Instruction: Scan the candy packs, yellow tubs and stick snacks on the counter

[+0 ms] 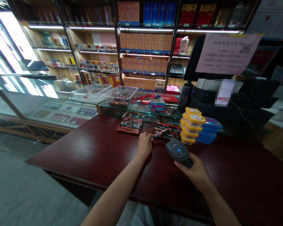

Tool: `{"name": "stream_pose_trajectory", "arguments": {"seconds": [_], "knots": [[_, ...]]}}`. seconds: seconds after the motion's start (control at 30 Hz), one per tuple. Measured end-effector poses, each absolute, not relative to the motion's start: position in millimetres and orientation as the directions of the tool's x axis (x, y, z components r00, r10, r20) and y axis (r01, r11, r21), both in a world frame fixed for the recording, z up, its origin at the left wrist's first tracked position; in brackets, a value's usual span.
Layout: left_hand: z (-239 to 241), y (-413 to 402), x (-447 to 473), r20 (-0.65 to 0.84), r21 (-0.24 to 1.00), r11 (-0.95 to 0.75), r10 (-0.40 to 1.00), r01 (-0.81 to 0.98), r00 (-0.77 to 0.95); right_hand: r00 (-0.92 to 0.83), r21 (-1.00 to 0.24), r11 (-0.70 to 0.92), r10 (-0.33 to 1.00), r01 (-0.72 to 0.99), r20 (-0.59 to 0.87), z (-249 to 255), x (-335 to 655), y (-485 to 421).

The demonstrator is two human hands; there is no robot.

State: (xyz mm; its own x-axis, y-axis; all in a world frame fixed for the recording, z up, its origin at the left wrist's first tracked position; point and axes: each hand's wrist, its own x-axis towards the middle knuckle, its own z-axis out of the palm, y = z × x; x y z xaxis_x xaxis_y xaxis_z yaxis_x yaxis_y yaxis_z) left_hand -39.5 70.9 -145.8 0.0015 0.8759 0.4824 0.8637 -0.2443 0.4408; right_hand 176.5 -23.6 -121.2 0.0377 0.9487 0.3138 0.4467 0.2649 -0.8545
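Note:
My left hand [145,145] is closed on a thin dark snack packet [160,133], held tilted just above the dark red wooden counter [89,153]. My right hand [196,172] grips a black barcode scanner [178,151] with a blue light on top; its head is aimed toward the packet. Two flat piles of similar packets lie just beyond my hands, one pile [130,124] on the left and another pile [168,129] on the right.
A stack of yellow-lidded tubs [192,124] stands beside blue packs [211,130]. Clear plastic trays [119,93] and a small blue box [157,104] sit on the glass display case. A monitor with a pink notice [226,53] stands at right. Stocked shelves [145,47] line the back wall.

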Motion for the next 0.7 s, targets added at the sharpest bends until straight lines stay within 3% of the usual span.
{"name": "stream_pose_trajectory", "arguments": {"seconds": [0.23,0.47,0.57,0.7], "knots": [[-146,74,-39,0.468,0.442,-0.193,0.883,0.876,-0.041,0.061,-0.905,0.221,0.964,0.364,0.260,-114,173,-34],[-146,73,-40,0.500,0.454,-0.227,0.865,0.862,-0.036,0.004,-0.870,0.242,0.963,0.430,0.270,-110,175,-36],[-145,72,-41,0.501,0.462,-0.230,0.865,0.857,-0.037,-0.022,-0.792,0.268,0.951,0.549,0.307,-111,182,-34],[-144,72,-40,0.506,0.472,-0.239,0.862,0.849,-0.039,-0.069,-0.518,0.340,0.879,0.784,0.472,-121,197,-28]]}}
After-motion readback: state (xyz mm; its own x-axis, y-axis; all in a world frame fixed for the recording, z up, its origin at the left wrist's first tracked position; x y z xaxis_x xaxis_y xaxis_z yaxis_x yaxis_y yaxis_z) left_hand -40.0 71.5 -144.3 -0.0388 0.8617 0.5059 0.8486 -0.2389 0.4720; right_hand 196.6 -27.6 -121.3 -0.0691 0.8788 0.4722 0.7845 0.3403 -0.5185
